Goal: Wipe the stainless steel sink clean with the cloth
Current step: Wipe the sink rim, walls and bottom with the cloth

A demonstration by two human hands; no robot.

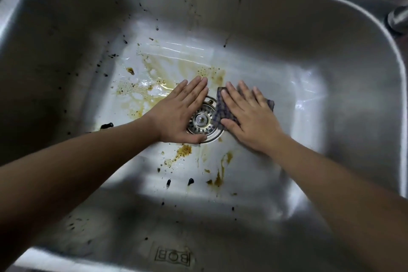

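- The right hand point(249, 117) lies flat, fingers spread, pressing the checked cloth point(223, 110) onto the sink point(331, 55) floor, right of the drain point(202, 120).
- The left hand point(178, 112) rests flat with straight fingers at the drain's left edge, holding nothing.
- Brown stains point(154, 93) mark the floor.

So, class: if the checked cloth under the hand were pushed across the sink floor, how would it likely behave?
The checked cloth looks thin and limp under the flat right hand, so it would probably bunch rather than slide stiffly. The sink floor looks glossy and wet, so it may glide easily, perhaps snagging at the drain strainer.
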